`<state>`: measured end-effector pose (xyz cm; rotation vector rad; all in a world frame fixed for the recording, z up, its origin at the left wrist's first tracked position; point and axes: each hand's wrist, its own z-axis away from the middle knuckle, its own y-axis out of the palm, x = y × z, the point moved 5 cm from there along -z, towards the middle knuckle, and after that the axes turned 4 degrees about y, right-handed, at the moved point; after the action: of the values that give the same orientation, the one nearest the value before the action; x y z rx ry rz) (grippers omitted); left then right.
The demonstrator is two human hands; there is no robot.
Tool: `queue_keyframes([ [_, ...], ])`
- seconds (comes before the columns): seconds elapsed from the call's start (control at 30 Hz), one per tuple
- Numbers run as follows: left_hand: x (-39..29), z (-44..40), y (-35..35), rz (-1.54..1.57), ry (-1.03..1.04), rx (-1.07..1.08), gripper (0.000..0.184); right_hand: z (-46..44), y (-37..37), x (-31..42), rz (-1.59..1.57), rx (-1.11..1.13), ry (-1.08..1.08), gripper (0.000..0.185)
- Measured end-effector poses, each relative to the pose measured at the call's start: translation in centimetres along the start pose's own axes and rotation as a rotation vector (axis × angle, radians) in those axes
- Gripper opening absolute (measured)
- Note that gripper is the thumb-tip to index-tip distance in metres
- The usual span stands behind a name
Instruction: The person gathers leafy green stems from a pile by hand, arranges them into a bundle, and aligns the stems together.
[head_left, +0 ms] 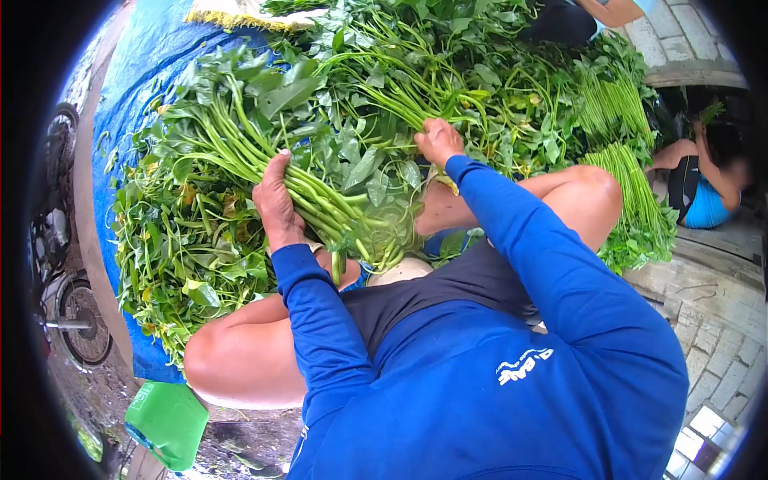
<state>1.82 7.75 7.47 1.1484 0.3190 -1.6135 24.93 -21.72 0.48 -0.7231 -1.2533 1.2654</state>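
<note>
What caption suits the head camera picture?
Left hand holds a leafy bundle; right hand grips more stems above crossed legs.

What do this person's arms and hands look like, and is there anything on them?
Both the left hand and the right hand are bare, with no gloves. The arms are covered by long, bright blue sleeves that end close to the wrists. They belong to a matching blue top with white lettering on it.

The sole view looks steeply down from the head over chest, lap and hands [360,172].
</note>
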Motion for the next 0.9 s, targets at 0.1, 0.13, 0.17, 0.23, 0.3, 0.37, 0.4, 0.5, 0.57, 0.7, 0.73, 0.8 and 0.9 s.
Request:
queue_keyframes([
  [0.1,1.0,0.0,-0.3,0.002,-0.028,0.001,0.024,-0.6,2.2,-0.5,0.052,-0.044,-0.117,0.026],
  [0.13,1.1,-0.1,-0.3,0.001,-0.036,0.005,0.024,-0.8,2.0,-0.5,-0.009,0.017,-0.067,0.025],
  [0.17,1.0,-0.1,-0.3,-0.018,-0.047,0.006,0.024,-1.0,1.7,-0.5,-0.069,0.077,-0.015,0.024],
  [0.23,1.3,-0.4,-0.3,-0.015,-0.045,-0.006,0.024,-1.0,1.2,-0.5,-0.138,0.186,0.061,0.029],
  [0.3,1.2,-0.4,-0.2,-0.003,-0.056,-0.014,0.025,-1.4,0.5,0.6,-0.274,0.242,-0.038,0.036],
  [0.37,1.4,-0.5,-0.2,0.008,-0.071,-0.011,0.026,-2.0,-0.3,1.5,-0.406,0.346,-0.062,0.050],
  [0.4,1.4,-0.5,-0.2,0.007,-0.076,-0.007,0.027,-2.3,-1.2,2.2,-0.428,0.391,-0.088,0.044],
  [0.5,0.6,0.4,0.2,0.003,-0.080,0.006,0.029,-2.2,-7.0,5.1,-0.391,0.427,-0.180,0.028],
  [0.57,0.5,0.4,-0.4,-0.002,-0.063,0.002,0.030,-0.5,-14.1,8.0,-0.466,0.426,-0.249,0.028],
  [0.7,0.9,0.4,-0.6,0.024,-0.085,0.028,0.029,0.7,-22.9,8.1,-0.431,0.352,-0.553,0.028],
  [0.73,0.8,0.3,-0.6,0.031,-0.087,0.030,0.029,0.8,-24.1,7.9,-0.619,0.430,-0.429,0.027],
  [0.8,0.7,0.1,-0.6,0.082,-0.062,0.034,0.028,1.0,-25.1,8.3,-0.616,0.489,-0.335,0.029],
  [0.9,0.0,1.4,-0.3,0.035,-0.109,0.065,0.028,1.3,-22.8,6.4,-0.323,0.507,-0.340,0.033],
])
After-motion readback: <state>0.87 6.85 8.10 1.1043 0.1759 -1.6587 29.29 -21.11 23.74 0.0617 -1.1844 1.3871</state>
